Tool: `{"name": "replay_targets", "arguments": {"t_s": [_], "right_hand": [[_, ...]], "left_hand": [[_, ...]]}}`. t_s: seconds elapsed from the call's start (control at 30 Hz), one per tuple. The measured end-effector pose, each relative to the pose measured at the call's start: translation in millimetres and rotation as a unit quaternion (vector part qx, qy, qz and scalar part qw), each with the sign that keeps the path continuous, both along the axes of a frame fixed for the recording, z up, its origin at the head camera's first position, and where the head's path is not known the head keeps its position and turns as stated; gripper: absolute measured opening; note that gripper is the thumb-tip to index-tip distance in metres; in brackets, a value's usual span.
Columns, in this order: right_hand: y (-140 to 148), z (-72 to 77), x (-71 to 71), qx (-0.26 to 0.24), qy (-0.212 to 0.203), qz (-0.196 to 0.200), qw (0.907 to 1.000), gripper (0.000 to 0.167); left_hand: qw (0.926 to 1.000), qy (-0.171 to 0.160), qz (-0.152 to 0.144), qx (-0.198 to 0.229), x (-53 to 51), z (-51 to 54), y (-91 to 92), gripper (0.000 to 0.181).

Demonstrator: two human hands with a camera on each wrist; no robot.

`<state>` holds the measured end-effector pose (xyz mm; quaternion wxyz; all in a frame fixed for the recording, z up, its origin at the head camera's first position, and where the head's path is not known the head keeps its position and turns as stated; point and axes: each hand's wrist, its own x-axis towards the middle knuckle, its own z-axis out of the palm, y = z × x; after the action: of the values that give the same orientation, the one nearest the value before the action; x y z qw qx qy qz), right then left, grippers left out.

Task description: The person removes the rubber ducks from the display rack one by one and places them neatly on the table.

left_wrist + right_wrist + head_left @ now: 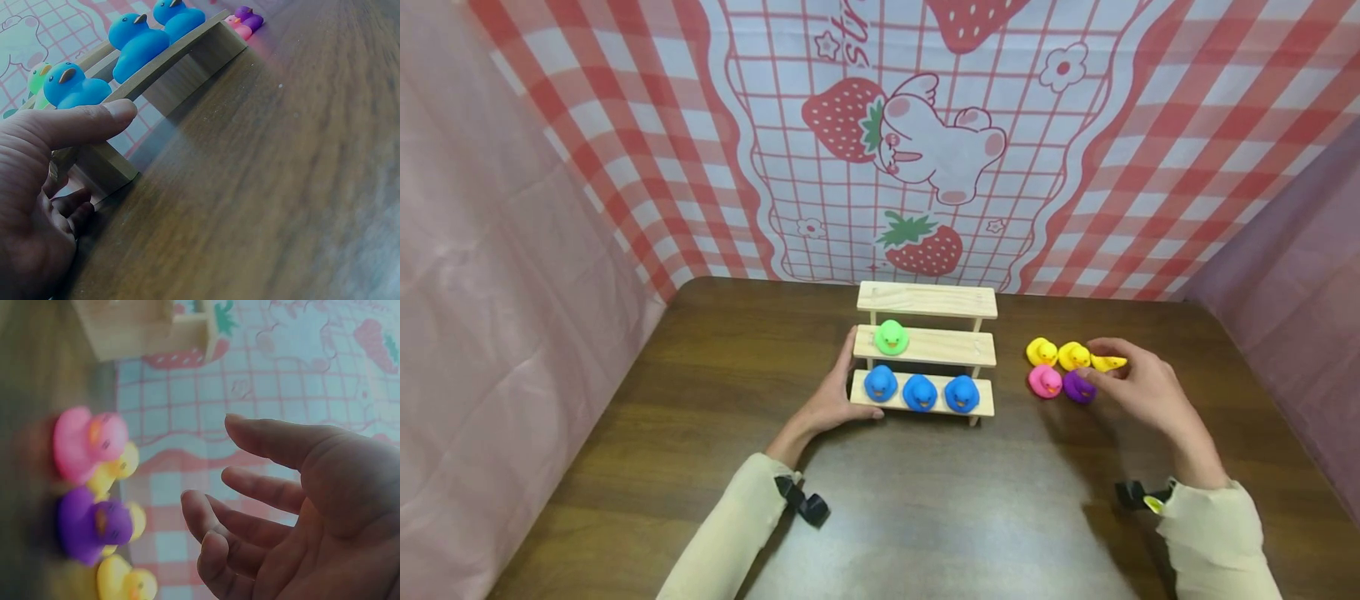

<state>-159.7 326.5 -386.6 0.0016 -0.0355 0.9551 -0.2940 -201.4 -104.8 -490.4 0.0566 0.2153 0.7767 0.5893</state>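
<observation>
The tiered wooden stand, bearing blue rubber ducks, is gripped at its left end by the left hand, presumably for steadiness; right of the stand, the right hand, relaxed and empty, is held near yellow rubber ducks.

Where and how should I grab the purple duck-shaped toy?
Pinch the purple duck-shaped toy by its rounded head, probably from above and the near right: the head is narrower than the body, a pink duck-shaped toy sits close on the left and a yellow one behind.
</observation>
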Motion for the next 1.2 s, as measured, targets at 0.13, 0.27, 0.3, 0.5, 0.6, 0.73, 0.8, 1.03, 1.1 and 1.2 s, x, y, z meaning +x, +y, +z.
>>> {"name": "replay_targets", "arguments": {"t_s": [0.13, 0.27, 0.3, 0.5, 0.6, 0.73, 0.8, 1.03, 1.1, 1.2], "right_hand": [[-13.8, 10.9, -2.2, -0.013, 0.009, 0.011, 0.9998, 0.056], [-31.0, 21.2, -6.8, -0.021, 0.022, 0.019, 0.9993, 0.055], [-35.6, 23.6, -8.3, -0.023, 0.025, 0.021, 0.9992, 0.055], [-64.5, 37.0, -15.9, -0.032, 0.036, 0.029, 0.9984, 0.055], [-78.4, 41.6, -19.2, -0.044, 0.048, 0.043, 0.9969, 0.052], [-94.9, 45.2, -23.6, -0.053, 0.057, 0.061, 0.9951, 0.05], [-102.3, 46.5, -25.7, -0.057, 0.057, 0.064, 0.9947, 0.05], [-125.1, 48.6, -32.2, -0.086, 0.04, 0.083, 0.992, 0.051], [-130.5, 48.9, -33.4, -0.091, 0.039, 0.091, 0.9909, 0.051], [-137.5, 49.8, -34.8, -0.098, 0.037, 0.1, 0.9894, 0.05]], "left_hand": [[1.0, -0.002, 0.001, -0.001, -0.6, -0.1, 0.3, 0.137], [1.0, -0.003, 0.001, -0.002, -1.8, -0.5, -0.7, 0.137], [1.0, -0.003, 0.001, -0.002, -2.0, -0.4, -1.0, 0.136], [1.0, -0.003, -0.001, -0.002, -1.7, 0.3, -1.4, 0.137], [1.0, -0.002, -0.001, -0.003, -1.4, 0.3, -1.5, 0.136], [1.0, 0.001, -0.002, -0.004, -0.9, 1.2, -1.3, 0.136], [1.0, 0.001, -0.002, -0.005, -0.8, 1.3, -1.2, 0.136], [0.9999, 0.003, 0.0, -0.01, -1.1, -0.3, -1.5, 0.136], [0.9999, 0.003, 0.0, -0.01, -0.8, -0.7, -1.6, 0.136], [1.0, 0.002, 0.0, -0.005, -0.1, -0.7, -1.5, 0.136]]}}
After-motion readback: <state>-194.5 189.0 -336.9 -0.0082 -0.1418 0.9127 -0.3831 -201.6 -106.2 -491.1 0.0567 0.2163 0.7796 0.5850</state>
